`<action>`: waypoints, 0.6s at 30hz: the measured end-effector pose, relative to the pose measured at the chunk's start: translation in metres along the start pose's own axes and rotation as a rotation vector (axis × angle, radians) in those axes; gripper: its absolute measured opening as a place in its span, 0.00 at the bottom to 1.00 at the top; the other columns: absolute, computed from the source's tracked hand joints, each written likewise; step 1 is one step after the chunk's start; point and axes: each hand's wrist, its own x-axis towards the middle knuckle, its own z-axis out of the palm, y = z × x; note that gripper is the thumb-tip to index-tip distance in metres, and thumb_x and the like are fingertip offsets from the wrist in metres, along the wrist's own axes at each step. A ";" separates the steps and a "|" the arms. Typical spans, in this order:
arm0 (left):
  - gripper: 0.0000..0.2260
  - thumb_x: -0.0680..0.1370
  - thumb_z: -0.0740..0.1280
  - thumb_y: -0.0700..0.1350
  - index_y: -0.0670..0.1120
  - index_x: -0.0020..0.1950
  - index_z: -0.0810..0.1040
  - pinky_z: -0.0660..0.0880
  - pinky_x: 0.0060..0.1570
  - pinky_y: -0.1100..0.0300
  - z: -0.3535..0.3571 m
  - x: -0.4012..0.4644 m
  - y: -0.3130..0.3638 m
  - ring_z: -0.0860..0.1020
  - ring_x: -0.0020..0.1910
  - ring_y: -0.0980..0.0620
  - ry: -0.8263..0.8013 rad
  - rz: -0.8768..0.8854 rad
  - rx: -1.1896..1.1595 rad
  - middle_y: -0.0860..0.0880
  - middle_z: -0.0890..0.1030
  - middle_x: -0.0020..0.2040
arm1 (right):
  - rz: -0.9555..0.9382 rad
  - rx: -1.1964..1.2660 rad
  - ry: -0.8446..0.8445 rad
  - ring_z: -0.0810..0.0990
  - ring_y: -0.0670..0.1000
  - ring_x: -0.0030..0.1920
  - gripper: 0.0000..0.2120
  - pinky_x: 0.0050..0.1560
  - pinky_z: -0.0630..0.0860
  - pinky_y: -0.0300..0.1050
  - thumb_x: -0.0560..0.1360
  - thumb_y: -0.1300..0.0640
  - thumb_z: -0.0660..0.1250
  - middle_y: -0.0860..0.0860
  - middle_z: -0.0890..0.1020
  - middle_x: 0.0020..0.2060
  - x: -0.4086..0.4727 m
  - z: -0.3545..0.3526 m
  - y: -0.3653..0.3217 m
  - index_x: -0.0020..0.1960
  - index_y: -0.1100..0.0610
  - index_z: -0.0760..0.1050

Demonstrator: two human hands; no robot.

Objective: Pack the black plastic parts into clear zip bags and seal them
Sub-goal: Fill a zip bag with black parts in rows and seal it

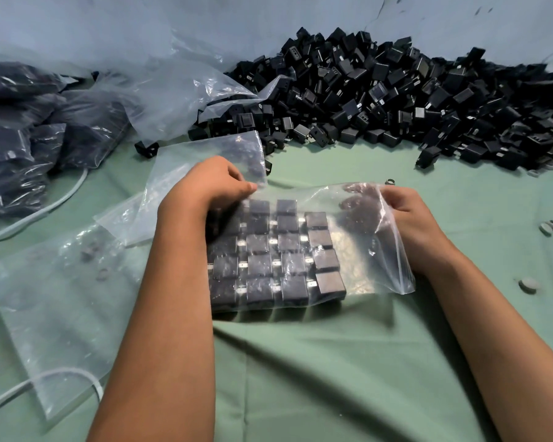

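Pinching bag (358, 218) edge (both hands)

Black parts (275, 253), clear bag (377, 250), green cloth (316, 362), white cable (45, 199).

I see open green cloth (316, 371) near me — the black parts pile (396, 97) blocks the far side, empty bags (61, 301) crowd left.

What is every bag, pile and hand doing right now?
Left hand: pinching the bag's top edge.
Right hand: gripping the bag's top right corner.
Filled bag: lying flat, parts in neat rows inside, top being held.
Empty bags: flat on the cloth, nothing inside.
Loose parts pile: heaped, unpacked.
Packed bags: full, stacked on the left.
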 end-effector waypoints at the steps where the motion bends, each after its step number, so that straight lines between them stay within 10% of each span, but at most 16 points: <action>1: 0.14 0.78 0.73 0.54 0.46 0.39 0.83 0.75 0.44 0.56 -0.002 0.000 -0.002 0.78 0.39 0.49 0.006 -0.026 0.004 0.48 0.82 0.37 | 0.025 0.100 0.022 0.88 0.53 0.42 0.09 0.44 0.83 0.45 0.82 0.64 0.65 0.55 0.88 0.44 0.000 -0.002 -0.004 0.55 0.60 0.84; 6: 0.14 0.78 0.73 0.51 0.41 0.40 0.83 0.73 0.41 0.56 -0.007 0.001 -0.009 0.75 0.36 0.47 0.043 -0.112 0.002 0.43 0.80 0.37 | 0.263 0.434 -0.434 0.82 0.75 0.53 0.29 0.54 0.80 0.67 0.79 0.37 0.64 0.75 0.80 0.54 -0.008 -0.025 -0.007 0.73 0.53 0.69; 10: 0.14 0.77 0.74 0.50 0.42 0.37 0.82 0.71 0.38 0.58 -0.008 0.000 -0.012 0.75 0.34 0.47 0.039 -0.124 -0.003 0.45 0.81 0.35 | 0.314 0.264 -0.732 0.85 0.70 0.48 0.41 0.50 0.83 0.61 0.69 0.48 0.82 0.76 0.81 0.52 -0.016 -0.047 -0.007 0.77 0.46 0.65; 18: 0.12 0.77 0.75 0.50 0.42 0.43 0.86 0.75 0.47 0.55 -0.008 -0.002 -0.011 0.78 0.41 0.45 0.030 -0.133 -0.007 0.42 0.85 0.43 | 0.410 0.194 -0.669 0.84 0.64 0.32 0.25 0.32 0.82 0.53 0.65 0.46 0.84 0.69 0.83 0.35 -0.022 -0.052 -0.013 0.60 0.39 0.82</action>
